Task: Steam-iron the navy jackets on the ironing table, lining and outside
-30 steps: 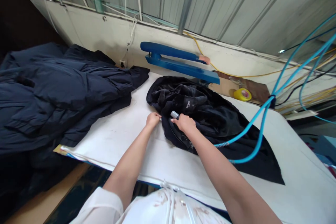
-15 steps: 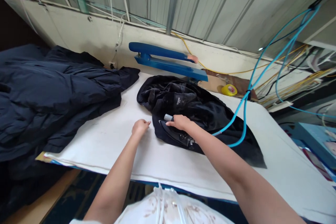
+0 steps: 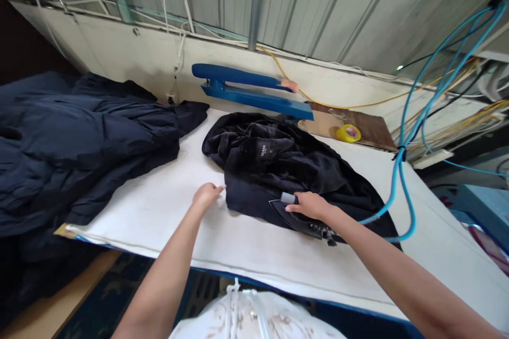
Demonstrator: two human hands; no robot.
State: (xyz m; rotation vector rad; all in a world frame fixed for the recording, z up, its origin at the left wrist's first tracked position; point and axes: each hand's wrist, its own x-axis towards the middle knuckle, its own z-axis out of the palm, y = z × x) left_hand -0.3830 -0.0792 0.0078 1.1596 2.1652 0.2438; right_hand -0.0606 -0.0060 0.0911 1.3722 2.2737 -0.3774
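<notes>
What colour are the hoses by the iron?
The hoses by the iron are bright blue, seen best in the head view.

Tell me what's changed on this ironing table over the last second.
Your right hand has slid the iron rightward along the near edge of the black garment, away from your left hand, without letting go. The yellow tape roll and blue sleeve board stayed put.

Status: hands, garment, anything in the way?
Right hand gripping iron, at garment's near edge. Left hand by its left edge, grip unclear. Garment rumpled, label showing. Blue hoses cross right end.
</notes>
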